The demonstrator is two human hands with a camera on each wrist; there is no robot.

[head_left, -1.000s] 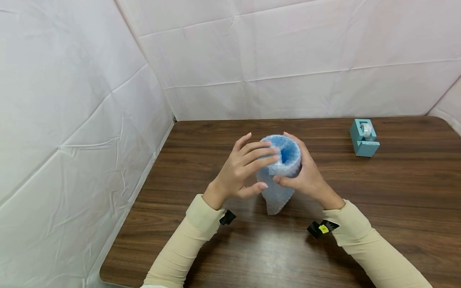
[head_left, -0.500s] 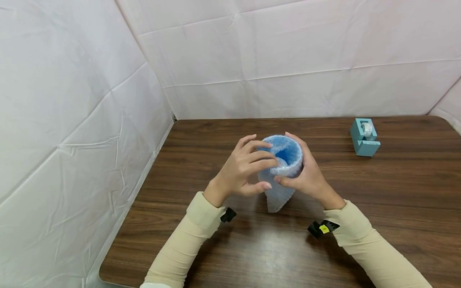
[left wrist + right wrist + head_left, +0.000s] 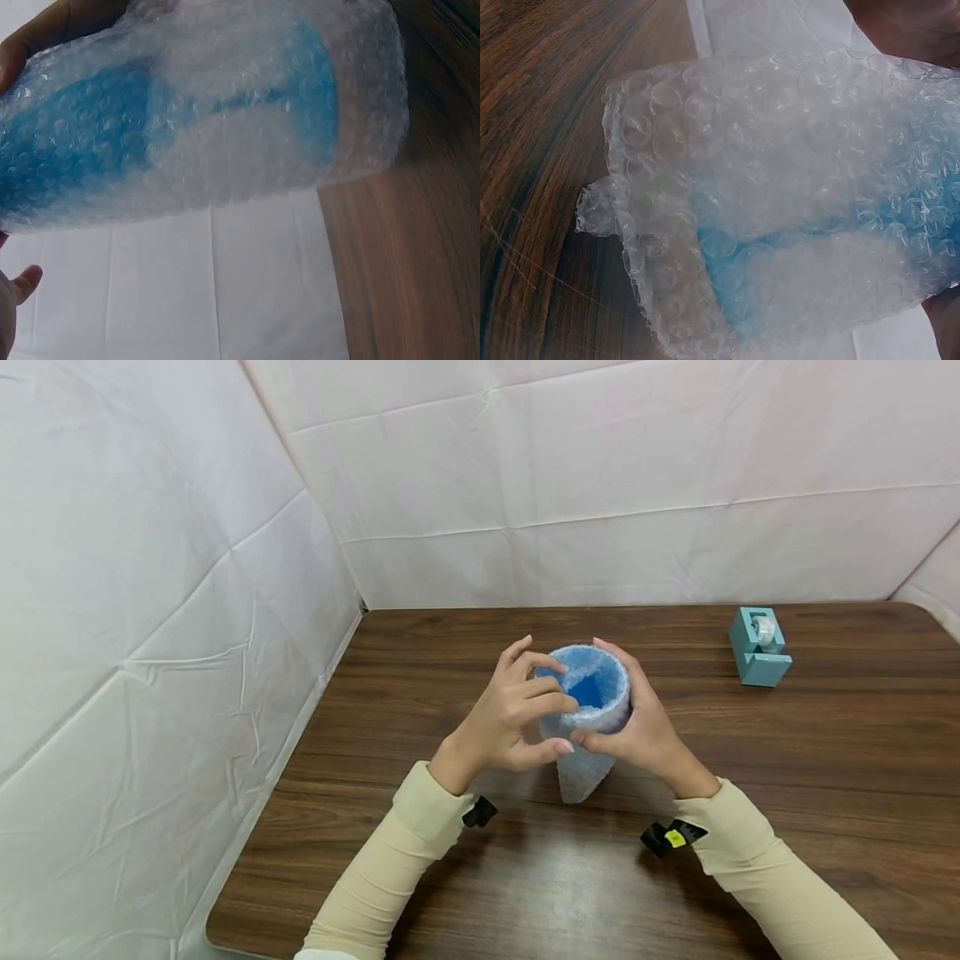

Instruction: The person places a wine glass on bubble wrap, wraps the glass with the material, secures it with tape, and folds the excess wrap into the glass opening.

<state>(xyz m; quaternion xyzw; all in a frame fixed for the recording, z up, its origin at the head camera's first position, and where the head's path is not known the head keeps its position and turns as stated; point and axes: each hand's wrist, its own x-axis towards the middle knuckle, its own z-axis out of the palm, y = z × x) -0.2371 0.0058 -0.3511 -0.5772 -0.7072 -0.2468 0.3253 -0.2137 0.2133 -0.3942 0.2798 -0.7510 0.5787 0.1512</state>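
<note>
Bubble wrap [image 3: 609,718] is rolled into an upright tube around a blue object. Through the layers in the left wrist view, the blue object [image 3: 82,135] has a wide part, a narrow stem and a flat base, like a goblet. My right hand [image 3: 645,727] grips the tube from its right side, thumb in front and fingers behind. At the left rim, my left hand [image 3: 510,710] has its fingers spread and bent over the edge, touching the wrap. Its thumb [image 3: 27,285] stands apart from the wrap in the left wrist view.
A teal tape dispenser [image 3: 761,647] with a clear roll stands at the back right of the dark wooden table [image 3: 825,777]. White cloth [image 3: 600,460] hangs behind and along the left side. A loose wrap flap [image 3: 583,777] points down toward the front.
My left fingers have bent further over the rim and shifted slightly right. The wrap at the opening has been pushed aside, showing more blue inside. My right hand keeps its hold.
</note>
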